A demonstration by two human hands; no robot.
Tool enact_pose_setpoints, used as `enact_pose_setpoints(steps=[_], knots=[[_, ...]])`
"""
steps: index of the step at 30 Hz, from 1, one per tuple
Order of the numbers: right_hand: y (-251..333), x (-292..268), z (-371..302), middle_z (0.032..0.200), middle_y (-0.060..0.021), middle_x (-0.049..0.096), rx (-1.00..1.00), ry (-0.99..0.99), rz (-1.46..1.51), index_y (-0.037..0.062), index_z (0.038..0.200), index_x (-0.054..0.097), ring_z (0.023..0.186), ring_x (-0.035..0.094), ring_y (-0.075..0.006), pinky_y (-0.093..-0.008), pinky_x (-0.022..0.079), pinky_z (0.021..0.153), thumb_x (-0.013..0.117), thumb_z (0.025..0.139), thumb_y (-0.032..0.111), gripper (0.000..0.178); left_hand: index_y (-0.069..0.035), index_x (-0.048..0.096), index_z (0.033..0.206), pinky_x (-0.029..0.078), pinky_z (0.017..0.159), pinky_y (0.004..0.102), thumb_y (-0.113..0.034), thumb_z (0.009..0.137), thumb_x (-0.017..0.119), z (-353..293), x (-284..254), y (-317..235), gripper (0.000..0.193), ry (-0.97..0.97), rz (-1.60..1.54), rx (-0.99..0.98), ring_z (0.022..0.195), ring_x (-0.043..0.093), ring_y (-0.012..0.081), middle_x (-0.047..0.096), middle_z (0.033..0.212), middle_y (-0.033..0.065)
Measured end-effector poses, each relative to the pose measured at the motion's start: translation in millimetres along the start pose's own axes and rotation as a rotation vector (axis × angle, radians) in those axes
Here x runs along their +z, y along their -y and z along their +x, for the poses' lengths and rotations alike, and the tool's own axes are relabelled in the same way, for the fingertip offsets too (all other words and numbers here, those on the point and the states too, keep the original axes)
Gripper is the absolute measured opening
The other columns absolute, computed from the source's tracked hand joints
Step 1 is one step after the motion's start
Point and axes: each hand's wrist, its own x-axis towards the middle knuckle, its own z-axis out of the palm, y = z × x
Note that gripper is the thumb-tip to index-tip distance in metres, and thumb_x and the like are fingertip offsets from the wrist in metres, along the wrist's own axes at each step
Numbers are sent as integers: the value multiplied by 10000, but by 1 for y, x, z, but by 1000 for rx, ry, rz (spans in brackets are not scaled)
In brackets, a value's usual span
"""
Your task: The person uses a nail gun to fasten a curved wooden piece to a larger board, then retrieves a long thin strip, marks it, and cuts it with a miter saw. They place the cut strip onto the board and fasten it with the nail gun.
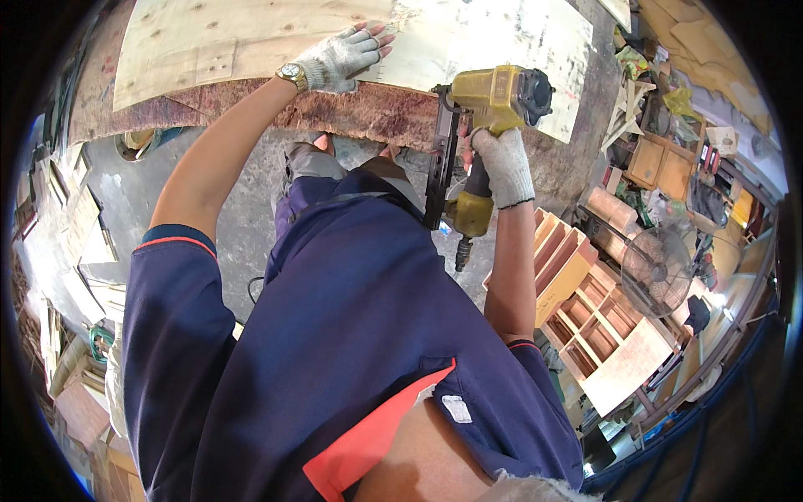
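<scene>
My left hand, in a white knit glove with bare fingertips, lies flat with fingers stretched out on a pale plywood sheet. A watch sits on that wrist. My right hand, gloved the same way, is wrapped round the grip of a yellow and black nail gun. The nail gun stands at the sheet's near edge, its long black magazine pointing back toward me. Whether its nose touches the wood I cannot tell. An air hose fitting hangs below the grip.
The sheet rests on a worn, stained workbench. Wooden compartment boxes stand at my right, with a round fan beside them. Clutter and small boxes fill the far right. Wood offcuts lie on the floor at my left.
</scene>
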Motion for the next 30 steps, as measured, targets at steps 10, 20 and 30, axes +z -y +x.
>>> enact_pose_setpoints(steps=[10, 20, 30], knots=[[11, 16, -7, 875, -128, 692, -115, 62, 183, -62, 1034, 615, 496, 582, -144, -286, 485, 446, 504, 871, -19, 202, -86, 394, 1524, 213, 1274, 438, -191, 669, 802, 2, -3, 0, 954, 30, -12, -14, 1527, 259, 264, 329, 1628, 88], [10, 27, -2, 870, -101, 666, -96, 60, 83, -30, 1061, 608, 522, 572, -128, -268, 489, 463, 473, 877, -29, 228, -96, 414, 1509, 204, 1278, 430, -177, 660, 805, 3, -5, -1, 939, 45, -15, -25, 1528, 258, 259, 337, 1623, 79], [21, 40, -5, 880, -111, 671, -91, 61, 13, -43, 1082, 605, 526, 572, -126, -272, 492, 471, 517, 880, 15, 227, -112, 383, 1530, 190, 1281, 447, -231, 668, 842, 2, 2, 0, 984, 25, -33, -35, 1532, 246, 251, 332, 1625, 65]])
